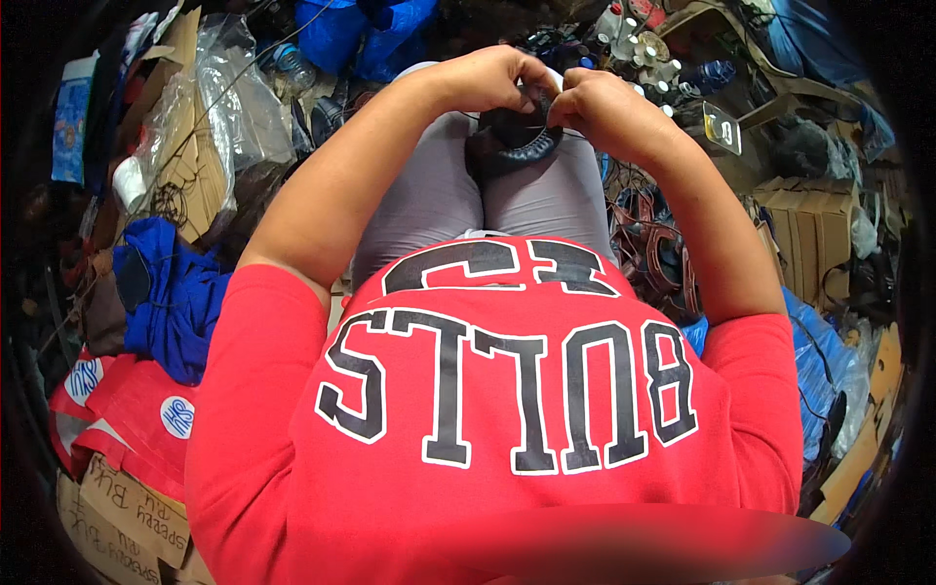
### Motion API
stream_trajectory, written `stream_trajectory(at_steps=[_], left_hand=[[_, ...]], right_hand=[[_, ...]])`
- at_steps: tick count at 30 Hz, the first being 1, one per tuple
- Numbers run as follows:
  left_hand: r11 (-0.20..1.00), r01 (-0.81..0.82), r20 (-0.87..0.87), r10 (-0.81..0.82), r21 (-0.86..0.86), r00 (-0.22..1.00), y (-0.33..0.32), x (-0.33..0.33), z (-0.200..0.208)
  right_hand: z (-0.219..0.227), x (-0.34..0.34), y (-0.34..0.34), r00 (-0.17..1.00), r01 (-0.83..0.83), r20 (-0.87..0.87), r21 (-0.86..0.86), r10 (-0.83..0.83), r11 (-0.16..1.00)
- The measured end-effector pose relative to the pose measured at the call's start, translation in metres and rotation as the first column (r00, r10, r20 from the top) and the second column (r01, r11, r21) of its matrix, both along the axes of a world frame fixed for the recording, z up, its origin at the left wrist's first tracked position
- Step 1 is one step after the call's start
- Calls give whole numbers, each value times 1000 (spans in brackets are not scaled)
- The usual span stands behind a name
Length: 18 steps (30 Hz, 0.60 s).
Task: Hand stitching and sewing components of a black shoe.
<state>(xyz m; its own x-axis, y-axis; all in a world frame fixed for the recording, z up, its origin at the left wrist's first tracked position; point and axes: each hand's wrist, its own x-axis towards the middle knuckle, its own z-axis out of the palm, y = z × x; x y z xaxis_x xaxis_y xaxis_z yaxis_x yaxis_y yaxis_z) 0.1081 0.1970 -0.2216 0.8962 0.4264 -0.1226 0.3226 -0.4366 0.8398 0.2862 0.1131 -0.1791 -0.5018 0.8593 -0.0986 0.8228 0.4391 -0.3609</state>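
Note:
A black leather shoe [517, 151] with a stitched edge rests on my grey-trousered thighs, its far part hidden behind my fingers. My left hand [502, 80] is closed, its fingers curled and pinched together at the upper left of the shoe. My right hand [597, 107] is closed too, thumb and forefinger pinched just right of the shoe's opening. The two hands are close together, fingertips a little apart. Whatever thin thing they pinch is too small to make out.
Around me lie blue plastic bags [361, 34], several small bottles [648, 54] at the far right, clear plastic wrap [229, 117], a blue cloth [171, 302], cardboard boxes [804, 229], brown leather shoes or straps [668, 253], and a red bag [136, 419].

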Motion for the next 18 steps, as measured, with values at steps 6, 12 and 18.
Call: stream_trajectory(at_steps=[6,12,18], left_hand=[[826,-356,189,303,436,934,-24,-12,-8],[970,15,-256,49,241,966,-45,-63,17],[867,-498,-23,498,-6,867,-8,-76,31]], right_hand=[[-30,34,-4,768,124,-490,-519,-413,846],[-60,47,-29,877,135,-426,-228,-223,964],[-68,37,-10,-178,404,-750,-646,-637,648]])
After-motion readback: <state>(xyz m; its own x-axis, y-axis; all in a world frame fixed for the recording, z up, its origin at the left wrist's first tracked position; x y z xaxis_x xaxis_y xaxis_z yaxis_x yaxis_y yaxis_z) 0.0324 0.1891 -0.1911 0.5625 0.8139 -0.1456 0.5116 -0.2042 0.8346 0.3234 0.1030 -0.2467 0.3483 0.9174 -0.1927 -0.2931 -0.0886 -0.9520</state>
